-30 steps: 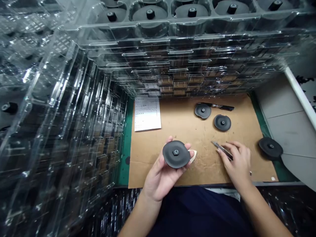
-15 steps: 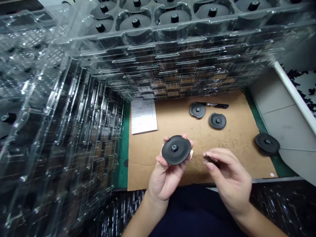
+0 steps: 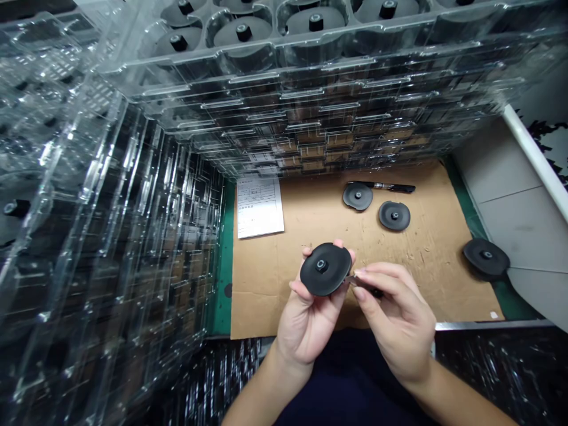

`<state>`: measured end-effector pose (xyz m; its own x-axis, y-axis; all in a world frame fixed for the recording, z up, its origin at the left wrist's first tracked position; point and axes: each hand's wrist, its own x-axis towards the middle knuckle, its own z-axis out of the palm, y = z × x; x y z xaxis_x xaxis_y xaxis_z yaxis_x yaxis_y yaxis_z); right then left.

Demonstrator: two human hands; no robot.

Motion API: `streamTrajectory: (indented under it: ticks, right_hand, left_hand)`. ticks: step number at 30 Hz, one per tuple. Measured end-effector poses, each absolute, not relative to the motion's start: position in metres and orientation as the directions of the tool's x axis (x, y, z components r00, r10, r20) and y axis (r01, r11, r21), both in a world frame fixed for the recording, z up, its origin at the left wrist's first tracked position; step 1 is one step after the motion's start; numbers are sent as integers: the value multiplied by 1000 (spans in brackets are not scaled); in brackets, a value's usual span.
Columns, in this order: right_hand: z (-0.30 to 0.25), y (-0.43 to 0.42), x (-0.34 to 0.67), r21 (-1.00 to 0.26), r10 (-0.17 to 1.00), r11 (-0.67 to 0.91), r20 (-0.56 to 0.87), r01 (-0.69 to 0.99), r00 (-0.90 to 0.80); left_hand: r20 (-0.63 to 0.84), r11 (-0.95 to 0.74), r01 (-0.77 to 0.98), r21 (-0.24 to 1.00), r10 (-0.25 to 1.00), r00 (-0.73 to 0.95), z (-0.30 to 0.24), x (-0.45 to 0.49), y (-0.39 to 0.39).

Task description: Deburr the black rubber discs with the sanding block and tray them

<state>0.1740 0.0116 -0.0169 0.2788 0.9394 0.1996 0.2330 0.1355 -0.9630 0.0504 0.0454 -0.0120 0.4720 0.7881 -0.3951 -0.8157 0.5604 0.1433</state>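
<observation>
Left hand [image 3: 302, 325]: fingers curled up around the rim of a black moulded disc [image 3: 332, 273], holding it tilted above the cardboard sheet [image 3: 266, 302], hub facing up. Right hand [image 3: 399, 316]: fingers pinched narrow on a small metal-bladed tool [image 3: 366, 284], its tip at the disc's edge; contact cannot be told. Three similar discs lie on the cardboard or near it: two [image 3: 357, 196] [image 3: 394, 216] toward the far edge, one [image 3: 486, 258] at the right edge. A black marker pen [image 3: 390, 187] lies just beyond the first disc. Printed form [image 3: 260, 207] at far left of the sheet. Stacked clear plastic trays [image 3: 310, 89] rise along the left and far sides, discs sitting in their compartments.
</observation>
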Motion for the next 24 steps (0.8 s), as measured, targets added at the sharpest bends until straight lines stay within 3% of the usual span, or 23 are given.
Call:
streamTrajectory:
  ticks: [8, 13, 24]
  right_hand:
    - [-18, 12, 172, -963, 934, 153, 215, 223, 286]
    - [-13, 8, 170, -939, 951, 193, 251, 286, 183]
    - [-21, 10, 179, -960, 932, 134, 207, 247, 297]
  left_hand:
    - [-419, 560, -822, 98, 773, 477, -12, 53, 47]
    - [-446, 558, -826, 82, 762, 471, -12, 53, 45]
    - [-428, 546, -833, 92, 777, 462, -13, 52, 47]
